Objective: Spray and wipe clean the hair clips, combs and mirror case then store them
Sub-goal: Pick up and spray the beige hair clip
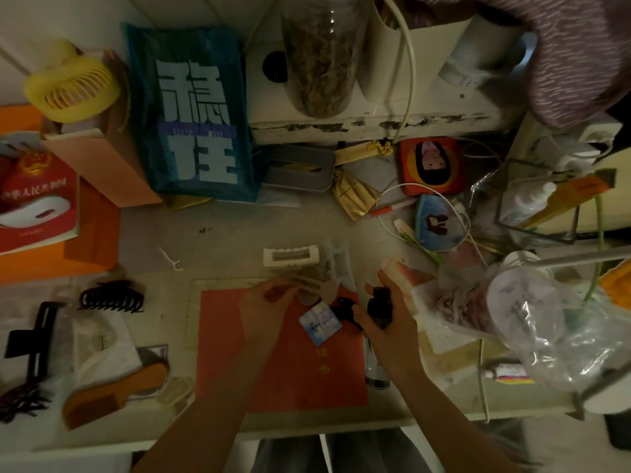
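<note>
Black claw clip (111, 297) beside wooden comb (117, 390).

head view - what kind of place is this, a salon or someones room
Most likely a personal desk in a bedroom or dorm, not a salon: a cluttered tabletop holding a small yellow fan, a red book and a blue bag, with a charging cable trailing among the bits.

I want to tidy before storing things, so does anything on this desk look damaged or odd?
Yes: the white shelf edge behind the desk has dark patches where its paint looks chipped. A used floss pick lies loose on the desk. Otherwise it is clutter only.
</note>
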Tool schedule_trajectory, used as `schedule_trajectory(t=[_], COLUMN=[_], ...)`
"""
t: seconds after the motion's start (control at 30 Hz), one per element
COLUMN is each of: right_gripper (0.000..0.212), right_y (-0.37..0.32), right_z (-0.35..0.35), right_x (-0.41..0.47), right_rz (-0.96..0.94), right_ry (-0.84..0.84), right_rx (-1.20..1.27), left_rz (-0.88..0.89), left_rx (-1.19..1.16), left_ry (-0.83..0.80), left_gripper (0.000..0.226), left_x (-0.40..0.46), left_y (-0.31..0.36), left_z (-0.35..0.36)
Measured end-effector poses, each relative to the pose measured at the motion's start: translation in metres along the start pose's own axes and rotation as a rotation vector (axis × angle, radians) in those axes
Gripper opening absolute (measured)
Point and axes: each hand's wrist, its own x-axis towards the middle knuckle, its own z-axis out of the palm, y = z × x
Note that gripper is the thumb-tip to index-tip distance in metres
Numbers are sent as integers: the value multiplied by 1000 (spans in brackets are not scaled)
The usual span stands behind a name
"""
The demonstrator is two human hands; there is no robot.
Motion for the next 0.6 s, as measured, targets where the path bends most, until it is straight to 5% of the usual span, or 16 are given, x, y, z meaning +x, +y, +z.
schedule_trajectory(t=[0.6], right_gripper=[62], right_y=[8], right_z=[3], right_x=[-16], right_rz=[39], right_ry=[-19], right_rx=[-21], left_rz=[0], left_rx=[14], left_ry=[105], left_gripper=[7], left_x=[-8], left_y=[3], left_z=[-18])
